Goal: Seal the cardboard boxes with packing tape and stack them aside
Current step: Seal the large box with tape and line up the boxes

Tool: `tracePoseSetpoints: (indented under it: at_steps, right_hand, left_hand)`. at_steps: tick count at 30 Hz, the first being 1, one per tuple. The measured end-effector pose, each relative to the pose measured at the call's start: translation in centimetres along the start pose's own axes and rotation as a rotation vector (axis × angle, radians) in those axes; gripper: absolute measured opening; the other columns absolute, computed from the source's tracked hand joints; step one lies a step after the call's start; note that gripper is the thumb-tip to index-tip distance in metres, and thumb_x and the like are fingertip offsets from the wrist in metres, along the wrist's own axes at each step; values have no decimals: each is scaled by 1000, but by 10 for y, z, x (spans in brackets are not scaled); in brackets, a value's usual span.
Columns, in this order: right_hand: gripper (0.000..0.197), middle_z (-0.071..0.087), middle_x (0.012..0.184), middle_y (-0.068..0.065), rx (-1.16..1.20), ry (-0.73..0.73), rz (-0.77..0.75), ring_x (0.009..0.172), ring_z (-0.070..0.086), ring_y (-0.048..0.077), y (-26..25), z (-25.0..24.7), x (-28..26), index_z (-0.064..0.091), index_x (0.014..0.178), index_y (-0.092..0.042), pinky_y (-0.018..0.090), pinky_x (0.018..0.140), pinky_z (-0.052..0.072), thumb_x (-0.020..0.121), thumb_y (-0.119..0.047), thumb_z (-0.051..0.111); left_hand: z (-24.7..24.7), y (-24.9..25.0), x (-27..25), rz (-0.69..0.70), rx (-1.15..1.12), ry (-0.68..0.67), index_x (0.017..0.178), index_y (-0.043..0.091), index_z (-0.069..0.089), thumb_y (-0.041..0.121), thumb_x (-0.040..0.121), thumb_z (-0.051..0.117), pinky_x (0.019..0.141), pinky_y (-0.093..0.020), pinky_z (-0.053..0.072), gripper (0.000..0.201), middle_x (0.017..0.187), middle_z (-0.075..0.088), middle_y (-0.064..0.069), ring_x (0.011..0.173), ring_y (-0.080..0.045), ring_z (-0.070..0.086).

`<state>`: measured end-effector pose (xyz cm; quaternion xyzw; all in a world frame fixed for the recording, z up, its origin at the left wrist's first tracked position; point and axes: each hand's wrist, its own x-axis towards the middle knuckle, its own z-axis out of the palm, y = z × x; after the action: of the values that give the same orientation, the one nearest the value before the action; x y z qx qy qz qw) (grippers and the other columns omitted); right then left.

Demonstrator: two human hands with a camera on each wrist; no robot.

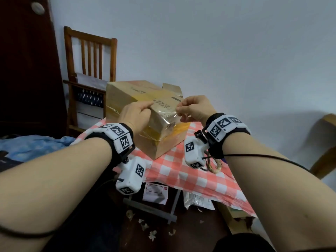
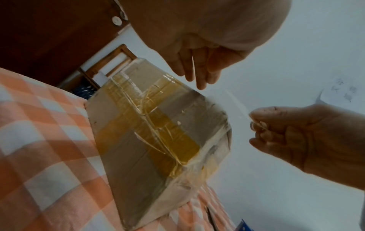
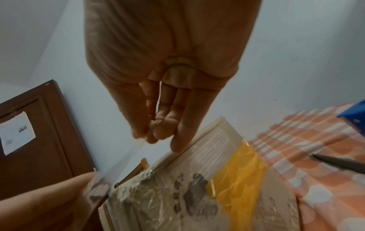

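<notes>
Cardboard box sits on the red-and-white checked tablecloth, centre of head view, near corner pointing to 6 o'clock. Plain brown corrugated card, dark print on top, wide amber tape bands plus wrinkled glossy clear tape over top and sides; one flap stands up at the far end, 12 o'clock.

Left hand, at 9 o'clock of the box top, fingers curled, tips pinched together on the top edge of the box; what sits between them is hard to see, looks like the clear tape strip. In left wrist view the fingers point down at the box top.

Right hand, at 3 o'clock of the box top, thumb and forefinger pinching the end of the clear strip, other fingers loosely curled under. In right wrist view the fingertips are bunched on a thin clear film running down to the left hand's thumb; one finger touches the box edge.

Strip is thin, see-through, shiny, stretched between both hands just above the box.

Wooden slatted chair at 11 o'clock behind the box. Grey pointed tool lies on the cloth at 3 o'clock in right wrist view; type unclear.
</notes>
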<state>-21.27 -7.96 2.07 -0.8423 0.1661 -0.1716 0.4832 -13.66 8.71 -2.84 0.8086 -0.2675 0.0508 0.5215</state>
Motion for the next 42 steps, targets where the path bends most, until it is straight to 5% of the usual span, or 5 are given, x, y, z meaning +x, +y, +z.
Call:
tracePoseSetpoints:
  at_steps: [4, 12, 20, 36, 42]
  right_hand:
    - [12, 62, 61, 6, -17, 11, 12, 46, 53, 11, -2, -4, 2, 63, 74, -3, 27, 61, 57, 83, 5, 64]
    - [14, 64, 61, 4, -40, 11, 5, 44, 53, 9, 8, -1, 7, 63, 73, -7, 33, 69, 57, 83, 2, 65]
    - [10, 61, 59, 4, -31, 27, 24, 45, 50, 10, 9, 1, 11, 63, 77, -4, 21, 53, 53, 84, 4, 62]
    - [17, 61, 69, 6, -29, 4, 20, 51, 53, 10, 19, 2, 19, 61, 76, -7, 20, 55, 52, 82, 8, 55]
    - [12, 61, 70, 4, -50, -18, 2, 57, 57, 13, 21, -2, 23, 63, 77, -6, 18, 57, 53, 77, 4, 71]
  left_hand:
    - [9, 2, 3, 42, 32, -77, 134, 26, 53, 10, 93, 40, 108, -38, 38, 46, 139, 51, -2, 125, -26, 47]
    - [19, 4, 10, 84, 89, -135, 139, 23, 47, 12, 95, 41, 108, -33, 34, 46, 140, 50, -2, 128, -21, 45]
    - [16, -1, 20, 243, 404, -239, 144, 20, 37, 52, 81, 63, 107, -39, 34, 76, 138, 46, -2, 127, -20, 40]
    - [1, -1, 32, 334, 479, -318, 134, 21, 52, 35, 76, 73, 100, -34, 37, 64, 126, 58, 1, 117, -19, 49]
    - [0, -1, 33, 353, 496, -315, 132, 21, 55, 38, 75, 73, 99, -35, 39, 63, 125, 59, 1, 117, -19, 50]
